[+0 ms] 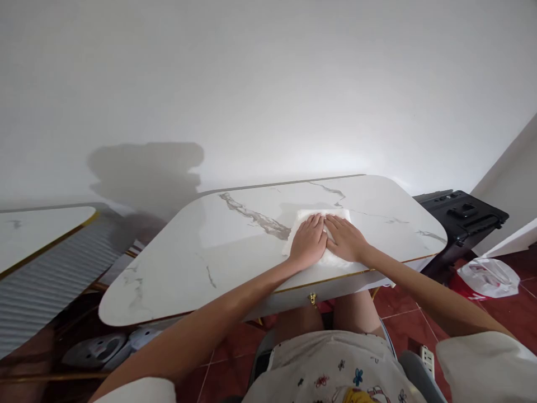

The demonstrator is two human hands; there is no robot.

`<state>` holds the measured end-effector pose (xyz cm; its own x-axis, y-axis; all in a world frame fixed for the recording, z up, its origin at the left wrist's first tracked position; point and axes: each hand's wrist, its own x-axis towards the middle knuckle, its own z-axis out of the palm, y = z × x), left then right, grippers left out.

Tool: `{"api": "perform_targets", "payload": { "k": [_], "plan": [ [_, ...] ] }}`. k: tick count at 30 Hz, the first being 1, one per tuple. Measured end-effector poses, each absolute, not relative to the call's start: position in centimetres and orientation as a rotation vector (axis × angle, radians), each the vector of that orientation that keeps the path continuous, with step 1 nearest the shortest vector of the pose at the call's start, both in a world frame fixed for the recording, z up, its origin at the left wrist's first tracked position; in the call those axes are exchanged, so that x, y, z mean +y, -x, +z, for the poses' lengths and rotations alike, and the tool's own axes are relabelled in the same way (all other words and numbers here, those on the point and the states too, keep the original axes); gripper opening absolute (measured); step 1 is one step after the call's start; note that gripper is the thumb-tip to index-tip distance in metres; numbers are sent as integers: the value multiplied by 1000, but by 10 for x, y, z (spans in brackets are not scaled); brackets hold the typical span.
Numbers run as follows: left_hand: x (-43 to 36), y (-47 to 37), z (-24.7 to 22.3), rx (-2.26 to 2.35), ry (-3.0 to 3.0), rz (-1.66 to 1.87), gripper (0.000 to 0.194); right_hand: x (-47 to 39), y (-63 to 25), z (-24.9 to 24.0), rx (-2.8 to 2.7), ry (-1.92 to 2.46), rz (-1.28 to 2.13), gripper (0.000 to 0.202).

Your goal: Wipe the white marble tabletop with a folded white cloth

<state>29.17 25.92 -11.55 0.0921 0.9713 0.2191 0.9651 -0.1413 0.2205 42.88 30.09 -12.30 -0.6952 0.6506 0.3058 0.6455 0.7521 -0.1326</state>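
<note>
A white cloth or paper towel (308, 215), its exact kind unclear, lies spread on the white marble-patterned table (243, 252). My left hand (308, 242) rests flat on its left part, fingers stretched out and pointing away from me. Beside it, my right hand (346, 239) presses on the right part, also flat, with its thumb reaching toward the left hand. The two hands nearly meet at the middle and cover much of the white sheet. Gold trim runs along the table's front edge, where a small gold drawer knob (312, 299) shows below.
A white wall (268, 89) stands behind the table. To the right are a black hard case (472, 218) and a white-and-red plastic bag (489, 277) on the red tiled floor. Another marble-topped piece (42, 232) stands left. Grey slippers (98, 350) and a power strip (427, 359) lie low down.
</note>
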Motion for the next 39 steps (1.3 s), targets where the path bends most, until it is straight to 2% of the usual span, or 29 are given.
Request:
{"api": "perform_targets", "payload": {
  "k": [8, 16, 29, 39],
  "plan": [
    [246, -351, -117, 1942, -2295, 563, 53, 284, -496, -125, -2609, 993, -27, 56],
    [323, -399, -118, 1801, -2373, 621, 51, 351, -545, -129, -2573, 1144, -75, 56],
    [462, -354, -118, 1959, -2349, 727, 43, 504, -491, -122, -2602, 1120, 17, 52],
    [539, -348, -119, 1914, -2462, 696, 40, 573, -487, -123, -2553, 1173, 39, 54]
  ]
}}
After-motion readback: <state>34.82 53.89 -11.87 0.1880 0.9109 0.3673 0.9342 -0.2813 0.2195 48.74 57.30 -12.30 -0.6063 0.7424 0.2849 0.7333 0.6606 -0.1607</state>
